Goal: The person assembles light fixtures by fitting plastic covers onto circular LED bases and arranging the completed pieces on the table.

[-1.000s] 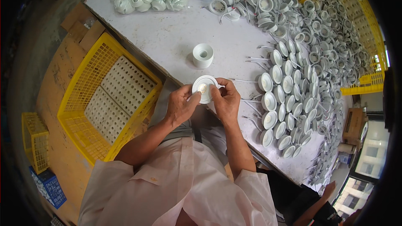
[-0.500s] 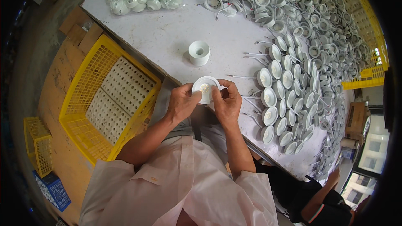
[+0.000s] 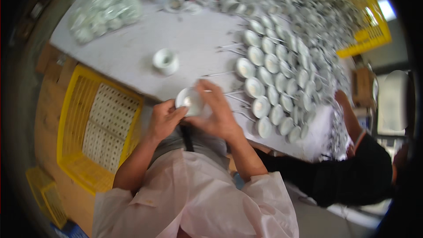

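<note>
At the near edge of the white table, above the person's lap, a white dish-shaped part is held up in the left hand. Left hand: closed on the rim at one side, thumb at the near edge. Right hand: fingers parted and blurred, just beside the dish; contact with the rim cannot be told. A pale spot shows at the dish's centre; finer detail is lost to blur.

Beyond the hands, a white round part with a central opening rests on the table. To the right, similar dishes lean in close rows, their pale leads pointing toward the right hand. A yellow crate sits lower, to the left of the table.

Possible faults and causes:
1. Drop — the left hand appears to carry the dish from one side only; a slipping pinch could let it fall into the lap or strike the table edge.
2. Snag — the right hand is near the leads; a finger caught in one could drag a dish from its row and topple its neighbours.
3. Soiling — a bare fingertip pressed on the pale centre could mark it.
</note>
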`<move>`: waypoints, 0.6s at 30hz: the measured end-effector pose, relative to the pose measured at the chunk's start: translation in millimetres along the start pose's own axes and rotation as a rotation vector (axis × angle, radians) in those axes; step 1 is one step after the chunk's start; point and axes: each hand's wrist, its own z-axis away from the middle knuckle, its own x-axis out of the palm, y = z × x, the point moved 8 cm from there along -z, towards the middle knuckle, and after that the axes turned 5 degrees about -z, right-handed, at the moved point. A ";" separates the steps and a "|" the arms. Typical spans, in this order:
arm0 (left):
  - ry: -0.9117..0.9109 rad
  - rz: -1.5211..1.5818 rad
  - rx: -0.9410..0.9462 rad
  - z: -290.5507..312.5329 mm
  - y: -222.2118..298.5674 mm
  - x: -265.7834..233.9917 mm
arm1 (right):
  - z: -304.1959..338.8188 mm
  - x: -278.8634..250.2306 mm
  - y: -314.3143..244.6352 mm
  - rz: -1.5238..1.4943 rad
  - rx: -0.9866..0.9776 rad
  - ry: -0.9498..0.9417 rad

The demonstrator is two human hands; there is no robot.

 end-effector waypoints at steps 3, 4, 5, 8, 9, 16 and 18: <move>-0.080 -0.074 0.061 -0.6 3.4 14.1 | -0.2 1.2 -18.7 0.255 -0.071 -0.124; -0.102 -0.064 0.032 -0.2 6.7 21.0 | 3.0 -5.9 -18.8 0.278 -0.056 -0.105; -0.121 -0.056 0.001 -1.7 7.3 27.9 | 8.0 -10.8 -19.2 0.326 -0.043 -0.102; -0.163 -0.143 -0.004 -10.0 2.6 51.4 | 21.0 -25.9 -21.2 0.440 -0.029 -0.079; -0.168 -0.202 -0.009 -12.7 4.8 59.2 | 24.5 -31.5 -22.1 0.508 -0.031 -0.068; -0.495 -0.082 -0.022 -5.8 28.3 116.7 | 71.6 -119.5 0.0 0.366 0.312 0.172; -0.503 -0.095 -0.031 -6.1 25.8 120.7 | 95.8 -152.3 5.7 0.358 0.303 0.284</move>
